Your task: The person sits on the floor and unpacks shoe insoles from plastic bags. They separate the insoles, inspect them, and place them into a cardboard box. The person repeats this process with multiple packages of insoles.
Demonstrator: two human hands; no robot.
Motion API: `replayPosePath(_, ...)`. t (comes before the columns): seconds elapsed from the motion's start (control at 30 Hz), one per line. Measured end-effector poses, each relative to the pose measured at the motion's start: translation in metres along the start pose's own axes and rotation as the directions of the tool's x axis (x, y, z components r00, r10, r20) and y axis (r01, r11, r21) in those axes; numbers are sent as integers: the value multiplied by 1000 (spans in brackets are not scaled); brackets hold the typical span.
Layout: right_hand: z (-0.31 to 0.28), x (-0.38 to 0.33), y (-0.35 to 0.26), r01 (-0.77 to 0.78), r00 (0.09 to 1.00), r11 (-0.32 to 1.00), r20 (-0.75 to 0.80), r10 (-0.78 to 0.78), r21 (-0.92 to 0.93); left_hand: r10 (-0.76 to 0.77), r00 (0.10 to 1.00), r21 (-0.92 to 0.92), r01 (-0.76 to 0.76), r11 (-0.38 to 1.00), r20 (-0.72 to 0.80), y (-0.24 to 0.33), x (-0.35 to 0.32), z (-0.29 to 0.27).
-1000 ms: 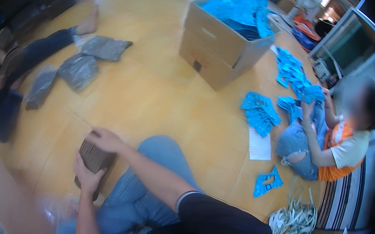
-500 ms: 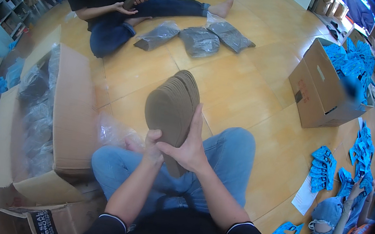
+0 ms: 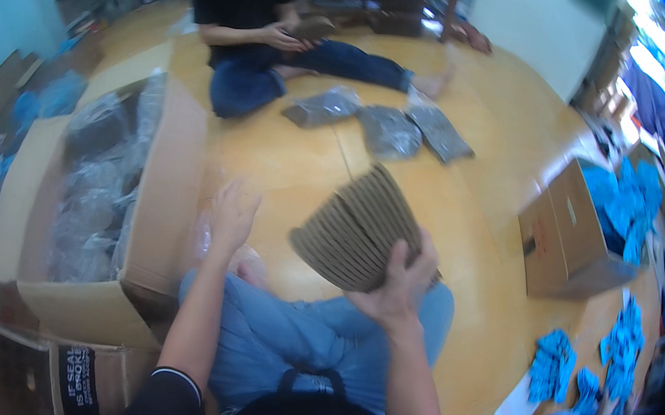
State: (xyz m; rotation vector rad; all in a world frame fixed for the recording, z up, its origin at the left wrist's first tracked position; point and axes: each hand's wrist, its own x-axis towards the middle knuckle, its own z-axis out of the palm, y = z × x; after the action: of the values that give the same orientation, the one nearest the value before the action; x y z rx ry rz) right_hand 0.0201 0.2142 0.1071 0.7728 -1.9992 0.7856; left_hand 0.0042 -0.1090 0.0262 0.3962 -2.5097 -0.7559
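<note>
Right hand [image 3: 401, 280] is clamped on the lower edge of a fanned stack [image 3: 360, 228] of flat brown ribbed pieces, held up over the lap, above the wooden floor [image 3: 478, 189]. Left hand [image 3: 232, 215] is spread wide, fingers apart, holding nothing, hovering near the big carton [image 3: 160, 204] full of clear-bagged goods.

Here's the worry: that stack is pinched from one side only, and the layers are already splaying at the top. With just one grip at the bottom corner, I'd judge the outer pieces could slide loose and scatter across the floor. The open left hand isn't supporting it, so nothing catches a slip.

Second risk: crinkled clear plastic [image 3: 208, 234] lies right under the left hand, beside the knee. A reach down there could snag it or drag it along.

Across the floor, another person [image 3: 256, 7] sits working on a similar brown item, with three grey bagged packs [image 3: 386, 128] laid out before them. To the right stands a box [image 3: 568, 231] of blue items, more blue pieces [image 3: 553, 371] strewn nearby. A dropped stack could mix into that clutter.
</note>
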Motion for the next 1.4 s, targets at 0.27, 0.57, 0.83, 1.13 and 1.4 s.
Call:
replayPosePath(0.27,2,35,-9,-539,609,-96,466,642,837,-690,723,299,650,699,41,-76,-23,46)
replayPosePath(0.57,22,65,76,188,531,-775,602,597,603,-499,863,307,455,836,79,-122,-19,76)
replayPosePath(0.83,7,65,51,27,573,-626,501,649,779,-255,938,-467,122,876,-233,-36,-16,40)
replayPosePath(1.13,23,-1,13,-428,386,-699,815,432,573,42,943,-503,-213,838,-329,42,43,-40)
replayPosePath(1.4,14,-23,8,-498,288,-737,888,357,458,-170,983,-781,51,622,-71,27,67,-64)
